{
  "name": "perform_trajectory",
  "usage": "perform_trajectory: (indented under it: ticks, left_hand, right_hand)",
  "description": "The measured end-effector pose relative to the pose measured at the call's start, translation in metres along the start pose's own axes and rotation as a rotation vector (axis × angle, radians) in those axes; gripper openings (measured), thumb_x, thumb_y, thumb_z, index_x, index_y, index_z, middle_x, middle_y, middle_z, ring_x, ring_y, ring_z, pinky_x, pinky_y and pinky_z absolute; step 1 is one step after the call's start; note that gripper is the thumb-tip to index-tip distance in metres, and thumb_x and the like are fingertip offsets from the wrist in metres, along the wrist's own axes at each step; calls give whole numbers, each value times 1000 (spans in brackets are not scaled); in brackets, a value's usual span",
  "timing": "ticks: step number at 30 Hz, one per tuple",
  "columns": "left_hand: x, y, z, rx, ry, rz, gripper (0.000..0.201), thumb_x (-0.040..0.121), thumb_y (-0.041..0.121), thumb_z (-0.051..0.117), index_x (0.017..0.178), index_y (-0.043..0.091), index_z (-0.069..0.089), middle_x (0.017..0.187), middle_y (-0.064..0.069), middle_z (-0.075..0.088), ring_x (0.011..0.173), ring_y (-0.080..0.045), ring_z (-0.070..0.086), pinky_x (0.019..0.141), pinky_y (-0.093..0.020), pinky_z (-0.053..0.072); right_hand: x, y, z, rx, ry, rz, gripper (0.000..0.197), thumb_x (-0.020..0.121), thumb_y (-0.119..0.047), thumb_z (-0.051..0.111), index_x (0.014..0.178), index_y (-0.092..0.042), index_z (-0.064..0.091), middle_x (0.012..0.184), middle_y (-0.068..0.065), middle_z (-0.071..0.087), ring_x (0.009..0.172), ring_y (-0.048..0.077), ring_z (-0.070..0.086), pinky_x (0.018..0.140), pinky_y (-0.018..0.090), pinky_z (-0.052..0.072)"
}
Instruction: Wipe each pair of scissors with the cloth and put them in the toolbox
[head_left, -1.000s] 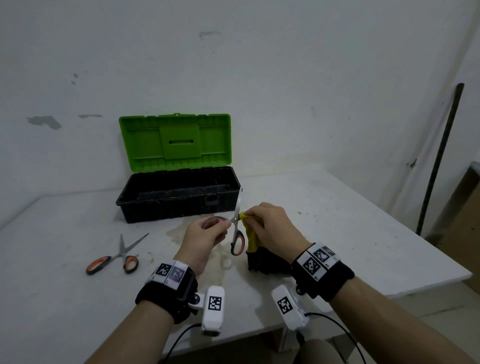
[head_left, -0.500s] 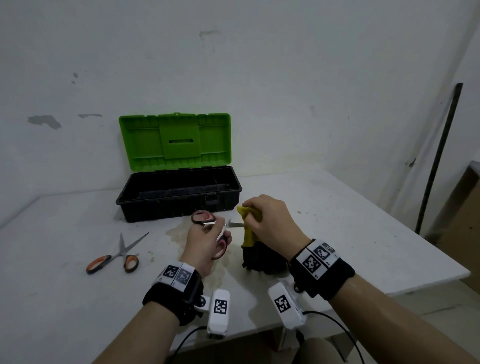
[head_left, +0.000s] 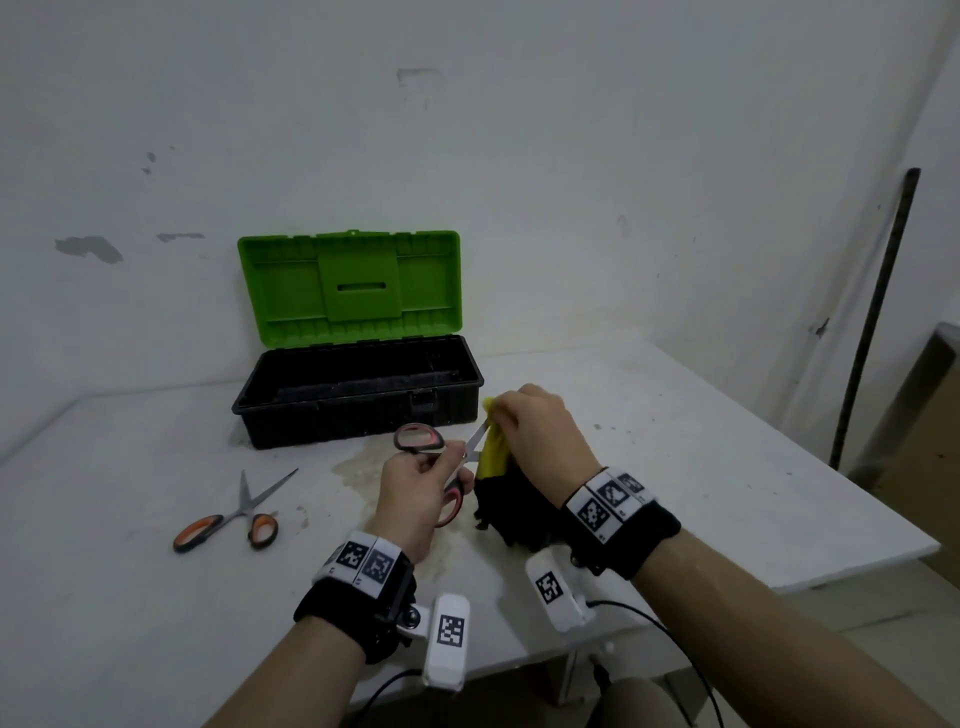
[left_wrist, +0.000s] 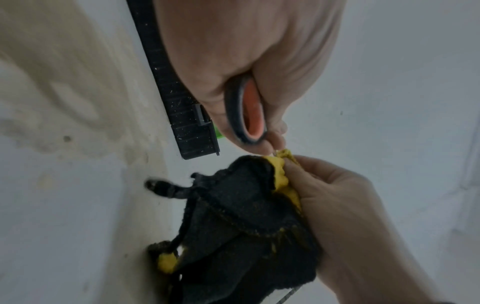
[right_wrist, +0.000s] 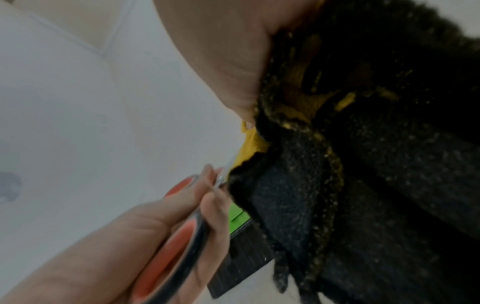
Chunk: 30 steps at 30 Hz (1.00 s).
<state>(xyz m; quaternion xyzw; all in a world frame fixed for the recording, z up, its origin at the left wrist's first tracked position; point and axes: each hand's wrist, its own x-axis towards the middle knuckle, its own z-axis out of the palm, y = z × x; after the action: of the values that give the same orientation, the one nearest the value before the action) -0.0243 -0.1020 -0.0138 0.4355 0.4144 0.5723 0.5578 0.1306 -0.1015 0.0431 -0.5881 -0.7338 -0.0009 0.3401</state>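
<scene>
Left hand (head_left: 415, 493) is wrapped around the handles of the red scissors (head_left: 431, 457), fingers curled through and over the loops, one loop standing clear above the knuckles and the other poking out under the palm. Right hand (head_left: 540, 431) is bunched tight on the cloth (head_left: 511, 499), thumb and fingers pinching its yellow end right onto the blades. The blades point far and right into that pinch, slightly parted, and only a short stretch of metal shows between the two hands. From the left wrist view the tips look buried in the yellow fold, though it is too blurred there to be sure. The rest of the cloth, black, hangs below the right hand and drapes down to the table (head_left: 727, 493).

Just beyond the hands sits the toolbox (head_left: 358, 395), black tray open, green lid (head_left: 349, 286) standing up against the wall. The tray is dark inside; nothing can be made out in it.

Over on the left, well apart from the action, the orange scissors (head_left: 234, 514) lie flat on the table, blades shut and pointing far-right. A brownish stain (head_left: 363, 465) marks the tabletop near the left hand.
</scene>
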Motion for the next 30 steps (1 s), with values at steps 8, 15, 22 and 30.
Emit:
perform_trajectory:
  ticks: [8,15,22,30]
  left_hand:
    - [0,4,6,-29,-5,-3,24,98,16,63,91,-5,69,66,-10,61,59,-18,59,54,-26,51]
    - [-5,4,6,-13,-7,3,20,97,15,66,86,-1,68,60,-3,60,57,-16,58,57,-28,51]
    - [-4,10,12,-47,-22,5,21,99,15,62,95,-5,68,65,-10,57,56,-17,55,49,-22,47]
    - [-4,6,8,-41,-7,-21,22,98,14,64,82,-1,64,61,-5,58,55,-16,56,52,-24,47]
  right_hand:
    - [-21,-10,5,61,-90,-148,19,98,-28,50,99,-20,68,95,3,58,84,25,59,72,43,52]
    - [6,19,-12,30,80,78,17,95,-23,54,100,-18,70,93,4,62,89,24,60,79,39,51]
    - [-21,-10,-4,96,-100,-129,18,97,-26,51,96,-21,69,96,2,60,84,22,58,72,40,51]
    - [-5,16,-13,85,38,46,12,95,-22,53,93,-20,64,90,3,62,85,24,58,76,41,50]
